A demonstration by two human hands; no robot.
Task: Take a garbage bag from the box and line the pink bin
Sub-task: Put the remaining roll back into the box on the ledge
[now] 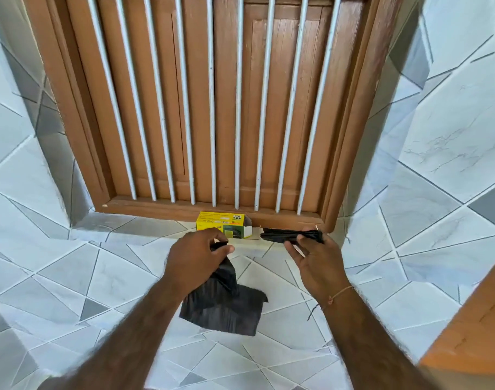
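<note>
A yellow and green garbage bag box (pixel 223 224) lies on the tiled window sill with its right end flap open. My left hand (pixel 197 258) pinches the top of a black garbage bag (pixel 222 306), which hangs partly unfolded below the hand in front of the wall. My right hand (pixel 313 257) grips a folded black roll of bags (pixel 280 236) just right of the box's open end, at sill height. No pink bin is in view.
A brown wooden shuttered window (pixel 212 108) with white vertical bars fills the space above the sill (pixel 145 226). White and grey tiled walls surround it. An orange-brown wooden surface (pixel 477 327) juts in at the lower right.
</note>
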